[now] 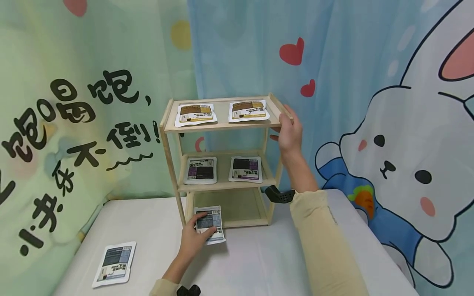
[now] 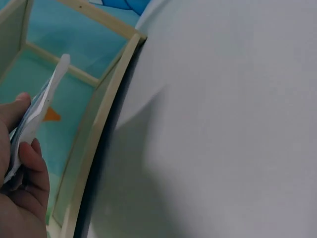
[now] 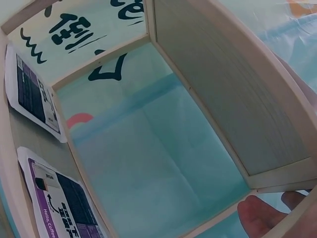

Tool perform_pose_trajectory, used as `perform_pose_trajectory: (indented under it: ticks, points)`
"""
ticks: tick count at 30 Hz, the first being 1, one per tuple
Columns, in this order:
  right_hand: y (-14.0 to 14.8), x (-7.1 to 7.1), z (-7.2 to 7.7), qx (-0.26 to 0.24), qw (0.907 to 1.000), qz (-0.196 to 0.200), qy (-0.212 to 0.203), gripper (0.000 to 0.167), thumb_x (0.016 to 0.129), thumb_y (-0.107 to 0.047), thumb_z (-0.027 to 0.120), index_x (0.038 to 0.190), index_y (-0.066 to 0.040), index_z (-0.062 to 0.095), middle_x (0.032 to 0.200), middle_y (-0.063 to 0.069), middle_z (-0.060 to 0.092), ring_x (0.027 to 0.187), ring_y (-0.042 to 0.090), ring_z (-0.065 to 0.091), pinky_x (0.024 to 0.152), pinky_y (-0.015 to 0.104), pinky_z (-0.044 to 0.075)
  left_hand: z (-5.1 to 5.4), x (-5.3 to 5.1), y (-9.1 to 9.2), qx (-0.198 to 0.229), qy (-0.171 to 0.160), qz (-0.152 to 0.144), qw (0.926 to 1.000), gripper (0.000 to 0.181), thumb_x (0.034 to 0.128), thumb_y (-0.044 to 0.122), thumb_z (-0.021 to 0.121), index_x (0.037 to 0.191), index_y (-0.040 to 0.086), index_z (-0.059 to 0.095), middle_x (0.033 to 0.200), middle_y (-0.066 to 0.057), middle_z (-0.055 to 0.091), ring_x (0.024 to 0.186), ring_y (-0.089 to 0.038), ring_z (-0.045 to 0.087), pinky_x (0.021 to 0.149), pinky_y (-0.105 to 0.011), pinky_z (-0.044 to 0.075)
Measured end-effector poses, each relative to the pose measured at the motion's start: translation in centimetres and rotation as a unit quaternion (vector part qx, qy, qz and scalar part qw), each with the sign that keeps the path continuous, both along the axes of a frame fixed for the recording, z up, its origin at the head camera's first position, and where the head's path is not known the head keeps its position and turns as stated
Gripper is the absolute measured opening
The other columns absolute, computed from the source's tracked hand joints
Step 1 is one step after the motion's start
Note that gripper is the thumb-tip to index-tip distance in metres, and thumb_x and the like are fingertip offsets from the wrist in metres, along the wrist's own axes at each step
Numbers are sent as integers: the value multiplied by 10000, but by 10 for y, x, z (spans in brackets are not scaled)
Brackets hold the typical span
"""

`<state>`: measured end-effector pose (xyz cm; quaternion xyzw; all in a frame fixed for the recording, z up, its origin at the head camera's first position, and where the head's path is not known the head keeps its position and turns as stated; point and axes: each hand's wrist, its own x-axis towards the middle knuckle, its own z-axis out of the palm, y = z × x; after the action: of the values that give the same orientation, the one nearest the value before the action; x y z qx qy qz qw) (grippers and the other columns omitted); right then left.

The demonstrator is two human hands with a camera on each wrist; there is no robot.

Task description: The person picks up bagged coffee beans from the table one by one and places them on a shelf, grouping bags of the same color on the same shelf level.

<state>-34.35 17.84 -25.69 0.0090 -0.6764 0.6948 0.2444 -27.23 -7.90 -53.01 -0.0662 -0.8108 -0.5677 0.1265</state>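
Note:
My left hand (image 1: 193,240) pinches a flat white packet with a blue-grey label (image 1: 210,225) between thumb and fingers. The packet is held tilted at the front left of the lowest tier of a three-tier wooden shelf (image 1: 231,187); in the left wrist view its white edge (image 2: 47,101) shows above the table. My right hand (image 1: 291,133) grips the right end of the shelf's top tier, with fingertips (image 3: 260,215) curled under the rail. Two brown-labelled packets (image 1: 195,114) (image 1: 249,110) lie on the top tier. On the middle tier lie a dark-labelled packet (image 1: 200,170) and a purple-labelled packet (image 1: 246,169).
Another blue-labelled packet (image 1: 115,264) lies on the white table (image 1: 255,263) at the front left. Behind the shelf hangs a printed curtain (image 1: 237,49) with hearts, writing and a rabbit. A black wrist device (image 1: 279,195) sits near the shelf's right post.

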Motion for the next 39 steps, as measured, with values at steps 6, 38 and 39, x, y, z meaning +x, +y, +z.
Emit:
perform_pose_trajectory:
  ticks: [6, 38, 39]
  points:
    - [1, -2, 4, 85, 9999, 82, -42, 532, 1002, -273, 319, 1523, -164, 333, 1345, 155, 471, 1022, 259, 581, 746, 331, 462, -1, -21, 10, -8, 50, -99, 9999, 493, 789, 134, 813, 1221, -2, 617, 1167, -221, 610, 1022, -323, 592, 822, -464, 484]
    - [1, 5, 1, 112, 9999, -16, -9, 511, 1016, -279, 337, 1514, -170, 349, 1326, 159, 476, 1050, 347, 578, 758, 364, 488, 2, -84, -2, -168, -682, -232, 9973, 526, 830, 167, 774, 1298, 31, 577, 1350, -269, 487, 1114, -371, 544, 904, -493, 453]
    - [1, 5, 1, 109, 9999, -17, 6, 510, 1016, -278, 338, 1515, -169, 349, 1324, 160, 477, 1048, 350, 579, 754, 364, 491, 1, -86, -1, -137, -719, -229, 9971, 529, 827, 165, 777, 1296, 25, 576, 1353, -272, 483, 1116, -370, 542, 909, -489, 452]
